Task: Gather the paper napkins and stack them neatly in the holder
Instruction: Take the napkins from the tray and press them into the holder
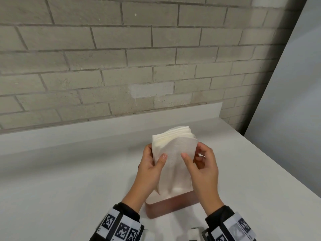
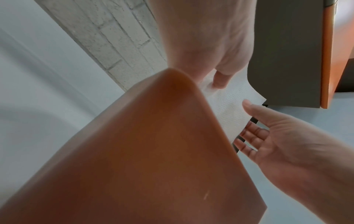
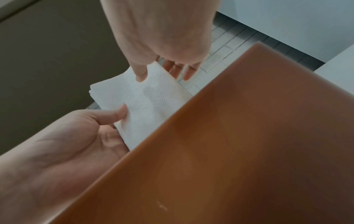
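A stack of white paper napkins [image 1: 173, 153] stands upright in a reddish-brown holder [image 1: 170, 206] on the white counter, fanned a little at the top. My left hand [image 1: 154, 159] grips the stack's left edge, thumb on the front sheet and fingers behind. My right hand [image 1: 196, 159] pinches the right edge the same way. In the left wrist view the holder's wall [image 2: 153, 151] fills the frame, with the napkins [image 2: 229, 106] above it between both hands. The right wrist view shows the napkins [image 3: 149, 98] over the holder [image 3: 249, 136]. The holder's inside is hidden.
The white counter [image 1: 69, 171] runs left and right of the holder, with a low white ledge [image 1: 104, 129] against the grey brick wall [image 1: 121, 58]. The counter's edge slants down at the right [image 1: 286, 171]. A grey panel with an orange edge [image 2: 287, 45] shows above.
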